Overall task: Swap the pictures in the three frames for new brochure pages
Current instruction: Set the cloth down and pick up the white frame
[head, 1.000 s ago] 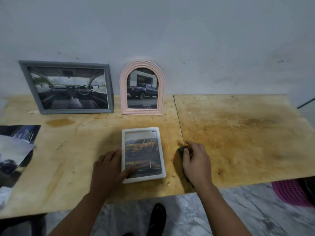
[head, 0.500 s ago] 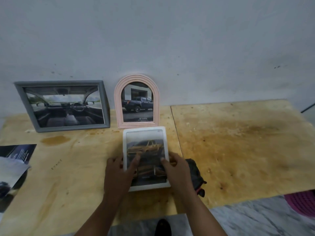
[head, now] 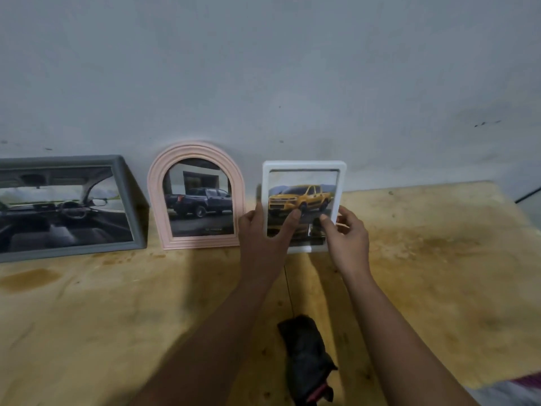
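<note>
A white frame (head: 304,167) with a yellow pickup picture stands upright near the wall at the back of the table. My left hand (head: 260,238) grips its left edge, thumb across the glass. On its right edge my right hand (head: 348,241) holds it with fingertips on the front. To its left stands a pink arched frame (head: 195,148) showing a dark pickup. Further left leans a grey frame (head: 123,183) holding a car-interior picture, partly cut off by the image edge.
A dark crumpled cloth (head: 307,356) lies on the wooden table (head: 439,273) near its front edge, between my forearms. A grey wall (head: 263,68) rises right behind the frames. The table's right half holds only stains.
The white frame lay flat near the front edge; both hands have lifted it, carried it back and stood it upright beside the pink frame. My right hand left the dark cloth.
</note>
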`<action>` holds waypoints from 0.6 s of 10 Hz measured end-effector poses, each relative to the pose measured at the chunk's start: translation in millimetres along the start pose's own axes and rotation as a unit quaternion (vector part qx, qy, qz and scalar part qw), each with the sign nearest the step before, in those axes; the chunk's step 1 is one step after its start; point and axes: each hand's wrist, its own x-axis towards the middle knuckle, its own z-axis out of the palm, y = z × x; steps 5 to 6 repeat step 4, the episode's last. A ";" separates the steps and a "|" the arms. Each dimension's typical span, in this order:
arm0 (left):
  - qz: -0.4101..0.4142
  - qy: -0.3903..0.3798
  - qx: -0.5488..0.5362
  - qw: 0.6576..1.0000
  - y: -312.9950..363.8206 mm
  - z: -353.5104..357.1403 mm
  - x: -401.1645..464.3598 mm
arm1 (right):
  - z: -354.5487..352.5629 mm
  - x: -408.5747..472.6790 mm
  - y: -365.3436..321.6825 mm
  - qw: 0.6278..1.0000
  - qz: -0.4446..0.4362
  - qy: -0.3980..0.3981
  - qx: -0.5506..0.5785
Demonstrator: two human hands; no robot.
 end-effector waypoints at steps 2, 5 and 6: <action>-0.031 0.014 -0.039 0.999 2.2 30.9 32.4 | 10.4 48.0 9.6 1.000 -0.014 -0.013 0.005; -0.062 -0.010 -0.042 0.997 -2.9 40.5 33.5 | 11.8 38.8 12.6 0.999 -0.011 -0.035 -0.024; -0.062 -0.010 -0.042 0.997 -2.9 40.5 33.5 | 11.8 38.8 12.6 0.999 -0.011 -0.035 -0.024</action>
